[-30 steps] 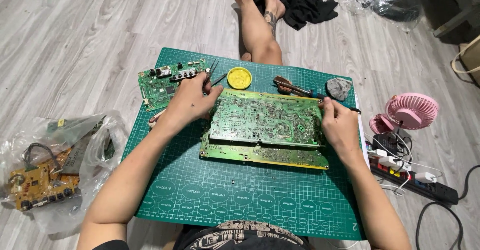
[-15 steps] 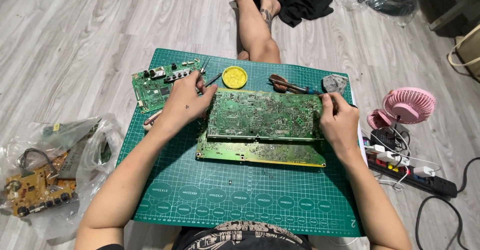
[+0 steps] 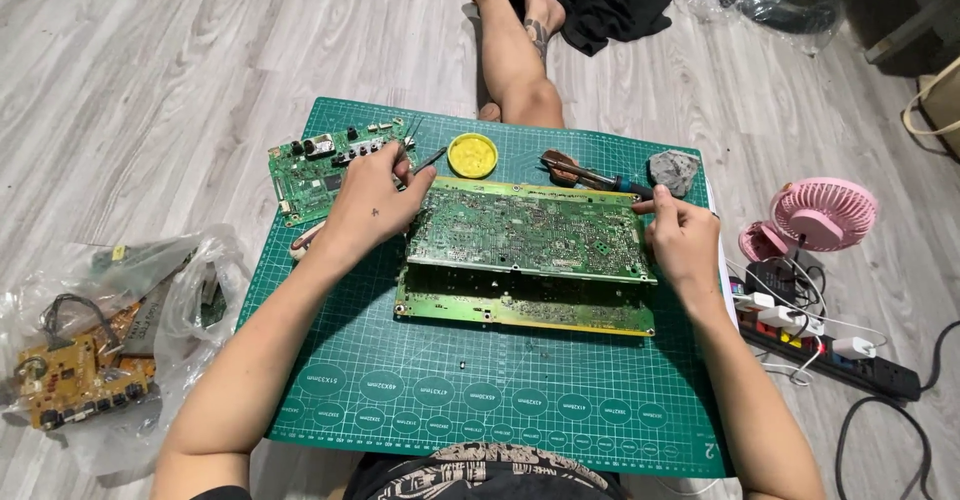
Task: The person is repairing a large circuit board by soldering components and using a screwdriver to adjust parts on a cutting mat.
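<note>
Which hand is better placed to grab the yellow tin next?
Left. The left hand sits close beside the yellow tin, though it holds tweezers; the right hand grips the circuit board's far edge.

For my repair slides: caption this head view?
Both hands grip a green circuit board over a cutting mat.

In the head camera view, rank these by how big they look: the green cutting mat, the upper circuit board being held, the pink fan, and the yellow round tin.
1. Green cutting mat
2. Upper circuit board
3. Pink fan
4. Yellow round tin
</note>
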